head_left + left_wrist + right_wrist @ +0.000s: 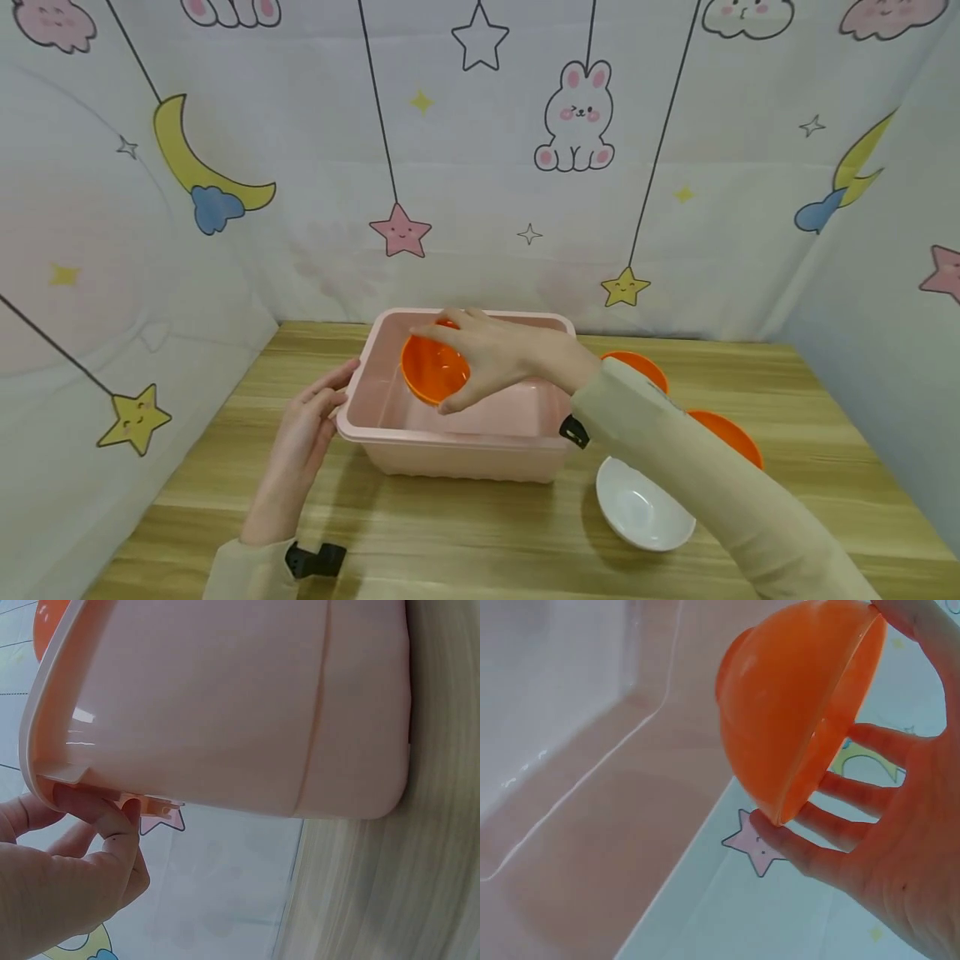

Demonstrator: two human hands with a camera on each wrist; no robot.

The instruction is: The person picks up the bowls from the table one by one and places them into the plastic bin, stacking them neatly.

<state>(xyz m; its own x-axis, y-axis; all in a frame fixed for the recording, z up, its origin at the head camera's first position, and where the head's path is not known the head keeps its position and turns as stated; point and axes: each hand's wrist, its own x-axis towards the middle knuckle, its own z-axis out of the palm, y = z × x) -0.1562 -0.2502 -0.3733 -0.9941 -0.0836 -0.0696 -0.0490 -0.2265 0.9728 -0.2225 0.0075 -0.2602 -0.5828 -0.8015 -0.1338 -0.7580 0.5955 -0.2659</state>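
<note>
Wooden table (465,533), light grain, boxed in on three sides by a pale cloth backdrop (480,208) printed with moons, stars, clouds and a rabbit.

Pink plastic tub (450,442) sits mid-table, slightly left of centre, open side up. Inside looks bare apart from what the right hand holds over it.

Right hand (495,354) reaches in from the right over the tub. It grips a small orange bowl (433,368) by the rim, thumb on the near edge, fingers on the far edge. Bowl is tipped on its side, opening toward the palm, above the left half of the tub. Right wrist view confirms: fingertips (769,825) hooked on the rim, bowl clear of the tub floor.

Left hand (303,429) rests against the tub's left rim, fingers nearly straight, tips tucked under the lip; left wrist view shows the fingers (112,817) pressing up under the rim ledge. Not wrapped round it.

Right of the tub: two more orange bowls (637,367) (731,433), partly hidden behind the sleeve. White bowl (643,507) near right, just beside the tub's near right corner, upright.
</note>
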